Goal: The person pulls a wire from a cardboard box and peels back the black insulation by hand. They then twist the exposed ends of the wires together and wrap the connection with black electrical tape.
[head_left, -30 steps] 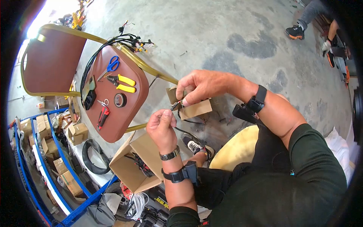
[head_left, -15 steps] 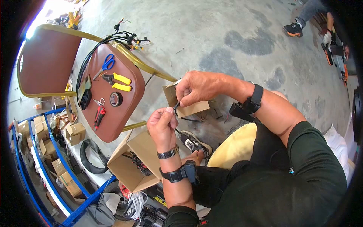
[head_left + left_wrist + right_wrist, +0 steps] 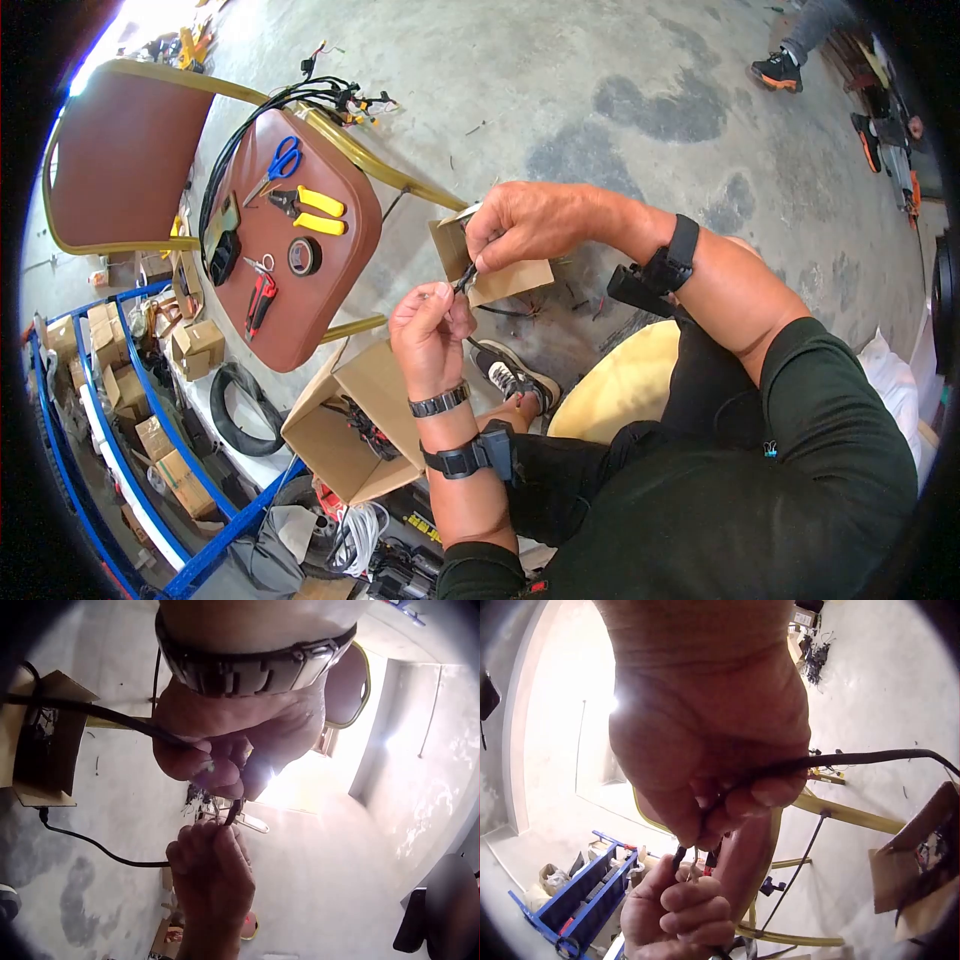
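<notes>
My left hand (image 3: 430, 330) pinches a black cable between thumb and fingers, and the cable (image 3: 97, 712) trails from that hand in the left wrist view. Just above it, my right hand (image 3: 530, 230) grips another black cable (image 3: 855, 758), which runs off to the right in the right wrist view. Between the two sets of fingertips are a short dark piece (image 3: 679, 859) and thin light wires (image 3: 695, 866). The fingers hide how these are joined.
A brown chair seat (image 3: 335, 290) bears blue scissors (image 3: 284, 158), yellow-handled pliers (image 3: 320, 212), black tape (image 3: 304, 256) and a red-handled cutter (image 3: 261, 300). Cardboard boxes (image 3: 515, 283) stand below the hands. Blue shelving (image 3: 215, 545) is at lower left.
The right hand has turned slightly and its fingertips have closed over the wire ends that showed earlier. The left hand keeps its pinch. The chair sits slightly further left in view.
</notes>
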`<state>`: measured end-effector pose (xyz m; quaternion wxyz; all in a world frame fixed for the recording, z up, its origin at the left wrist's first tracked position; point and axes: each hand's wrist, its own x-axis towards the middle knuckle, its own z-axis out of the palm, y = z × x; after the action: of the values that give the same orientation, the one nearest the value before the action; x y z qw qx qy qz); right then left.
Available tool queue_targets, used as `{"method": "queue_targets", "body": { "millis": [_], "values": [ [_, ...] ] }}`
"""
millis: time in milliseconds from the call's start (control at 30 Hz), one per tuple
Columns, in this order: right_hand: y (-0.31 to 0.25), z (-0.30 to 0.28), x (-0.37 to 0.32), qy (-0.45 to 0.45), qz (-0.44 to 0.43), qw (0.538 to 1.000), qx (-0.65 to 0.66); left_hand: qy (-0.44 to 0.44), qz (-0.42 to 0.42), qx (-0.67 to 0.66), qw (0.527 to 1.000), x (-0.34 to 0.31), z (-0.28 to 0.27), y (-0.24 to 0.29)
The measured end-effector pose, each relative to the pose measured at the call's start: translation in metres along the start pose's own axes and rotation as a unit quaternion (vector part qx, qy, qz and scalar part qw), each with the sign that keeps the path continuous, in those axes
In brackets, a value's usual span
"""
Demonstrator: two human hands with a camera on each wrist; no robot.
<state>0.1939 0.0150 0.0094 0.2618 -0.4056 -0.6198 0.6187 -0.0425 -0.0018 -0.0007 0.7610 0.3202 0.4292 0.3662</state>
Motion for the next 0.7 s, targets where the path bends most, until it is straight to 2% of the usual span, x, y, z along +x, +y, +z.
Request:
{"method": "queue_targets", "body": {
  "millis": [100, 200, 300, 700],
  "values": [
    [0.0000, -0.0009, 0.0005, -0.004, 0.033, 0.999, 0.009, 0.007, 0.029, 0.023, 0.999, -0.0004, 0.0013, -0.0015],
    [-0.0006, -0.0017, 0.0007, -0.012, 0.029, 0.999, 0.011, 0.011, 0.040, 0.037, 0.998, -0.0009, 0.0034, -0.0008],
    [0.0014, -0.0020, 0.0008, -0.019, 0.026, 0.999, 0.022, -0.006, 0.033, -0.002, 0.999, -0.0002, 0.0003, -0.0017],
    [-0.0021, -0.0033, -0.0004, -0.032, 0.038, 0.998, 0.042, -0.026, 0.042, 0.011, 0.999, -0.0017, 0.0013, -0.0013]
  ]
}}
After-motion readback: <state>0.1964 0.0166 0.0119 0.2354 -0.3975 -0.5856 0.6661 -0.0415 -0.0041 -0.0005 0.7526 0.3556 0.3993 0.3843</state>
